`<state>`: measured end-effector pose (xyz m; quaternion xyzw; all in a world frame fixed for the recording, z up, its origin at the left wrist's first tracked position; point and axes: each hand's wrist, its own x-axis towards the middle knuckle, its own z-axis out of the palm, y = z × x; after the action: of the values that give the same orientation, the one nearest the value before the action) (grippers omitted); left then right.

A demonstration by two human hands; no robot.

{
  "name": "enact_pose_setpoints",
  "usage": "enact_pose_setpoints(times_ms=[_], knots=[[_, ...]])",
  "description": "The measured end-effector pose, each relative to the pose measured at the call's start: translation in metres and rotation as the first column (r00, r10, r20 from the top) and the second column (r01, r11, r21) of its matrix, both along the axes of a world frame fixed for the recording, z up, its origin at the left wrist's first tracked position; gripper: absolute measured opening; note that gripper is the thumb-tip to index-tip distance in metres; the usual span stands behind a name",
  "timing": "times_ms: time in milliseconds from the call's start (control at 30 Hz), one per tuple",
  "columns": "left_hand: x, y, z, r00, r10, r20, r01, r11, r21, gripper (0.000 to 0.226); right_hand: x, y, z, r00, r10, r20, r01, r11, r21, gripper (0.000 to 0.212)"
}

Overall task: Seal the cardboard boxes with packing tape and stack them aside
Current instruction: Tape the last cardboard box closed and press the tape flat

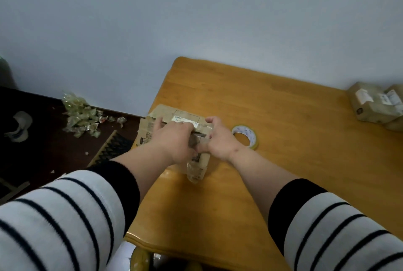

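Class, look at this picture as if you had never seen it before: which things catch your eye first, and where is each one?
First come the two hands, left hand and right hand, both on a worn cardboard box at the left edge of the wooden table. Just right of the box lies a tape roll. More boxes sit at the table's far right, and crumpled wrappers litter the dark floor on the left.
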<state>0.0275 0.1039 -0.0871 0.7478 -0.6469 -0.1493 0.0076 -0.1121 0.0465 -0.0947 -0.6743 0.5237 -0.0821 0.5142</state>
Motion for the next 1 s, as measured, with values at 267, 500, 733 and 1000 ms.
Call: enact_pose_setpoints(times_ms=[267, 500, 733, 1000], knots=[[0.013, -0.015, -0.014, 0.958, 0.070, -0.280, -0.090, 0.994, -0.061, 0.027, -0.008, -0.004, -0.003, 0.973, -0.187, 0.138, 0.167, 0.975, 0.145, 0.077], [0.018, -0.011, -0.021, 0.900, 0.048, -0.434, -0.127, 0.980, -0.154, 0.028, -0.006, -0.001, -0.001, 0.947, -0.277, 0.162, 0.249, 0.953, 0.174, 0.072], [0.016, -0.001, -0.015, 0.939, -0.139, -0.316, 0.038, 0.951, -0.307, 0.031, -0.009, 0.004, 0.007, 0.948, -0.301, 0.104, 0.284, 0.947, 0.148, 0.063], [0.011, -0.004, -0.013, 0.958, -0.123, -0.261, 0.063, 0.972, -0.226, 0.028, -0.017, 0.006, 0.012, 0.961, -0.274, 0.041, 0.269, 0.958, 0.100, 0.059]])
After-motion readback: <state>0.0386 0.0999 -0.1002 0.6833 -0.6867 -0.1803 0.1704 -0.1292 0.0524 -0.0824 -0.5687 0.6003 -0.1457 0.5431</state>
